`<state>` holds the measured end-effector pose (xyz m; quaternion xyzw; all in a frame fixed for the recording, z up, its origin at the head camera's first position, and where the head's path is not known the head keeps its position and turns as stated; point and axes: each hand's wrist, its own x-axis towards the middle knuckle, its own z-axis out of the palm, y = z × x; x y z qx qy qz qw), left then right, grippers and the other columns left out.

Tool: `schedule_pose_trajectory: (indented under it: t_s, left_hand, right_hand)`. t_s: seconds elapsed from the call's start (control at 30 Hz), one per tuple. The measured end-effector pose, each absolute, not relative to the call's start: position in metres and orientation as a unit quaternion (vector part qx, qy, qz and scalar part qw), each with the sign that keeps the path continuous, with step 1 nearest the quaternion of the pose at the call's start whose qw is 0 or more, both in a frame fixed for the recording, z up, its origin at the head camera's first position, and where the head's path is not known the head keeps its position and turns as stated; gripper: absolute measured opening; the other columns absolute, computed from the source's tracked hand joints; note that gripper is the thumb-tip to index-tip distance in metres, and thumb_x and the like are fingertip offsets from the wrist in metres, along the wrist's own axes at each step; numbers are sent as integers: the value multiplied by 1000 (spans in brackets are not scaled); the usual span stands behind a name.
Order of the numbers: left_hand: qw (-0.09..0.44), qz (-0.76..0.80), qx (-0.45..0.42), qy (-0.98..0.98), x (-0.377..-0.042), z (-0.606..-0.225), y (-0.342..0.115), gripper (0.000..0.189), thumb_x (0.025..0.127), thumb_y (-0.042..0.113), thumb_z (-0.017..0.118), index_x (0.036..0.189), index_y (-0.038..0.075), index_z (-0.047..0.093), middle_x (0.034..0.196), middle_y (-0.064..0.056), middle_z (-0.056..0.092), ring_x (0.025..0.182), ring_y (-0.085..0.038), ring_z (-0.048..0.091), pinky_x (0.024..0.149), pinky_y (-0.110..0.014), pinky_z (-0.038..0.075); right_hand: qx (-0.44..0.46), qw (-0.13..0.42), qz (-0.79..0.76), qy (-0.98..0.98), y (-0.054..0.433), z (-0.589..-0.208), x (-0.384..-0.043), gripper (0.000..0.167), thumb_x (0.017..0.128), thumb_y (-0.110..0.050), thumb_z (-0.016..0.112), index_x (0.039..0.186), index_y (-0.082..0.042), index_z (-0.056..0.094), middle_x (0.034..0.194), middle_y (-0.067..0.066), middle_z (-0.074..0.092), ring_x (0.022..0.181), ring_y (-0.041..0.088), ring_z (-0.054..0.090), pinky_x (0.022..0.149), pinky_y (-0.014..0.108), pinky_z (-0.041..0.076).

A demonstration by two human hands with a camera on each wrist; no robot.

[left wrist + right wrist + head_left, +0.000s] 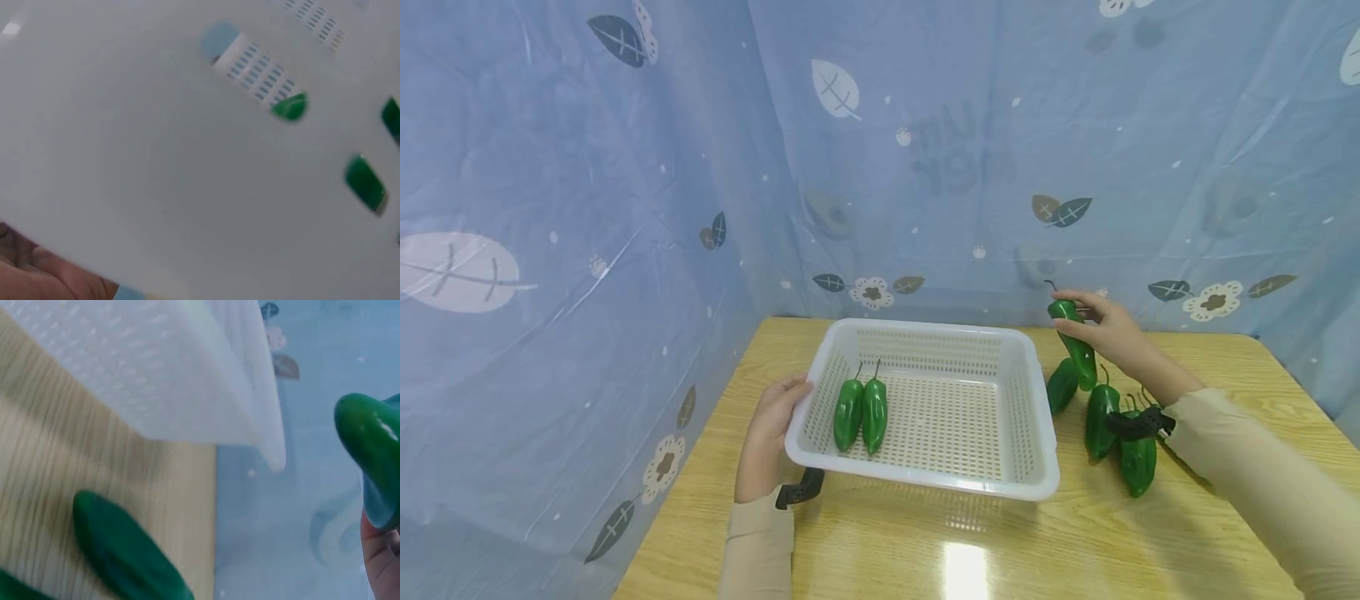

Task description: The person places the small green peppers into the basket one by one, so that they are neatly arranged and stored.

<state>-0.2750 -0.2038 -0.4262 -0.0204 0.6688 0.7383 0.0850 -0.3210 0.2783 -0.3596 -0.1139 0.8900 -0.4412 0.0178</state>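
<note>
My left hand (pixel 772 421) grips the left rim of a white perforated plastic basket (pixel 925 482), thumb at the rim. Inside the basket, towards its left wall, two green peppers (pixel 875 417) lie side by side with stems pointing away from me. Up to the right of the basket, my right hand (pixel 1108 333) holds another green pepper (pixel 1081 360) between thumb and fingers, its stem up and its tip hanging down. In the right wrist view that pepper (pixel 374 434) shows at the right edge. The basket wall (pixel 156 156) fills most of the left wrist view.
Several more green peppers (pixel 1102 422) lie on the wooden table (pixel 880 550) right of the basket, some partly covered by my right forearm and its black wrist strap (pixel 1141 424). A blue patterned curtain (pixel 925 167) closes off the back and left side.
</note>
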Motion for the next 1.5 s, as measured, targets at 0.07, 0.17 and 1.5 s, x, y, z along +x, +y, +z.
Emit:
schedule_pose_trajectory:
  t_s: [0.07,0.17,1.5]
  left_hand:
    - [88,742,-21,664,-274,-423,-203,44,101,13,41,141,-4,35,141,-25,43,129,-40,44,100,-48,46]
    - [89,746,-20,660,-274,-420,-203,44,101,12,40,141,-5,34,142,-25,42,130,-40,44,101,-48,46]
    - [73,730,-11,679,-280,-436,-208,45,100,16,42,141,-2,36,138,-26,47,123,-42,50,95,-48,51]
  right_hand:
    - [-116,18,-442,889,272,-358,-323,59,94,-37,57,145,-14,36,155,21,21,137,47,22,103,70,28]
    - [-118,20,-441,890,261,-353,-327,59,94,-39,57,144,-17,37,155,19,21,138,46,23,104,69,28]
    - [-137,102,-444,880,71,-411,-333,50,88,-30,67,134,-13,53,124,16,58,111,33,57,70,34,59]
